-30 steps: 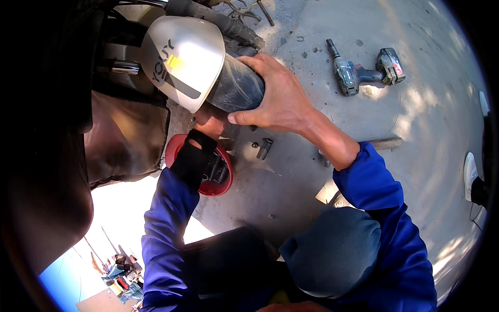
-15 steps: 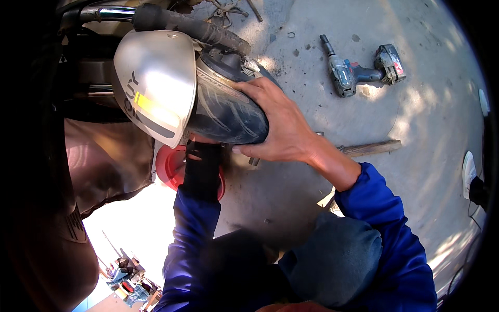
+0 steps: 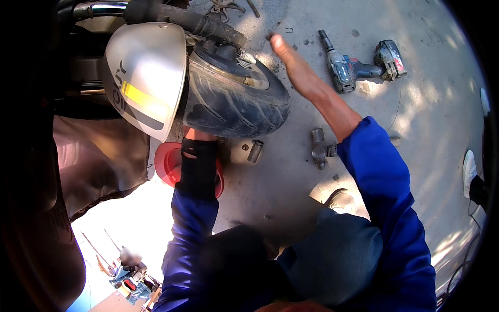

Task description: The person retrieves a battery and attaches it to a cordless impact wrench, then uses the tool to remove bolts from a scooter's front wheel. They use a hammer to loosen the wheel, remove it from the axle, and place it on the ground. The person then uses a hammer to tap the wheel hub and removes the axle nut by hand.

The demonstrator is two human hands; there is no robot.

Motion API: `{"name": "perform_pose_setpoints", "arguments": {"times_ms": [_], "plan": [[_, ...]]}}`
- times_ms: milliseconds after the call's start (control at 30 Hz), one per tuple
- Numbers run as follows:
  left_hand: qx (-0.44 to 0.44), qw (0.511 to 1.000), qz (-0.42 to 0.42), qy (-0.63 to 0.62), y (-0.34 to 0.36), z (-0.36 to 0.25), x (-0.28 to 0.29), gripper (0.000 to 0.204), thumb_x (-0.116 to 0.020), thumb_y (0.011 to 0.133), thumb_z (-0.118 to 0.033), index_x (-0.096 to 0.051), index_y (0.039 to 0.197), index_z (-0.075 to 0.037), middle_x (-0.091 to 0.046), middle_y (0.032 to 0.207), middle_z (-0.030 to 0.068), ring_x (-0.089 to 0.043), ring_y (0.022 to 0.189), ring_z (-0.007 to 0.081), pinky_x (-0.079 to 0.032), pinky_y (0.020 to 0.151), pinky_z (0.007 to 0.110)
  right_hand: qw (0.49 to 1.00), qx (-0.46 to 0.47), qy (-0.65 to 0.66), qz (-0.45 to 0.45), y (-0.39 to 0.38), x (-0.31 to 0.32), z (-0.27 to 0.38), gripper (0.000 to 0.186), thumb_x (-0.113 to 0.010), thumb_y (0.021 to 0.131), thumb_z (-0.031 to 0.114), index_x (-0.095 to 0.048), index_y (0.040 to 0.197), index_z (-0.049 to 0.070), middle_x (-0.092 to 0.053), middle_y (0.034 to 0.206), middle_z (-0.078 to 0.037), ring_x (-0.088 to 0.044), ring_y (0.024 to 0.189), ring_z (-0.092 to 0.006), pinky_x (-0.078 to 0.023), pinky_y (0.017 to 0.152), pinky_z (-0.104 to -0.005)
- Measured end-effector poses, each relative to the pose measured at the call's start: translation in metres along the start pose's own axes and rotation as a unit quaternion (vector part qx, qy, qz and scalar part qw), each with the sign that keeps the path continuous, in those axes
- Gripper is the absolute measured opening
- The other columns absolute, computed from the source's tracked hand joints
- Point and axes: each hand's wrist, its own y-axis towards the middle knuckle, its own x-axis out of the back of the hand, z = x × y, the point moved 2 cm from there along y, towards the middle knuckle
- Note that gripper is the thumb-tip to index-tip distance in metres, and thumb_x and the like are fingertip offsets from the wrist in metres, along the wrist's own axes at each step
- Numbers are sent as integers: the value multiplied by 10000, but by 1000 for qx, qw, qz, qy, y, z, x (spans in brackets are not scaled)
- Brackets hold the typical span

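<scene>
A black treaded tyre on a wheel [image 3: 239, 109] stands out from under a silver mudguard [image 3: 148, 67] with a yellow stripe. My left hand [image 3: 200, 134] reaches beneath the tyre; only the wrist end shows below the mudguard, and its fingers are hidden. To the right of the wheel, my right hand [image 3: 296, 65] is in the air, apart from the tyre. Its thumb side faces up with the digits stretched out, and nothing shows in it. Above the wheel runs a dark fork leg [image 3: 182, 23].
A cordless impact wrench [image 3: 343, 73] lies on the concrete at the upper right. By my right sleeve is a hammer [image 3: 318, 148]. A metal socket [image 3: 255, 151] sits below the tyre, and a red basin [image 3: 169, 162] stands behind my left forearm. Another person's shoe [image 3: 469, 174] shows far right.
My right hand has let go of the tyre and moved up and to the right, away from it. More of the wheel now shows. My left arm remains beneath it.
</scene>
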Motion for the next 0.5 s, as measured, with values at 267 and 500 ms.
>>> {"name": "perform_pose_setpoints", "arguments": {"times_ms": [267, 500], "plan": [[6, 999, -20, 32, -16, -4, 12, 682, -548, 1056, -557, -518, 1529, -67, -592, 1497, 151, -571, 1381, 330, -467, 1181, 508, 993, -67, -73, 64, -43, -14, 0, 1331, -534, 850, 938, -256, 1647, -91, -374, 1640, -345, -372, 1545, -440, -329, 1261, -483], [2, 1000, -15, 23, -7, -3, 10, 675, -550, 1056, -554, -525, 1524, -69, -595, 1493, 150, -574, 1376, 330, -469, 1179, 509, 920, 316, -231, 22, -88, -37, 34, 1126, -993, 610, 495, -483, 1508, 46, -599, 1329, -187, -602, 1220, -411, -503, 1051, -466]]}}
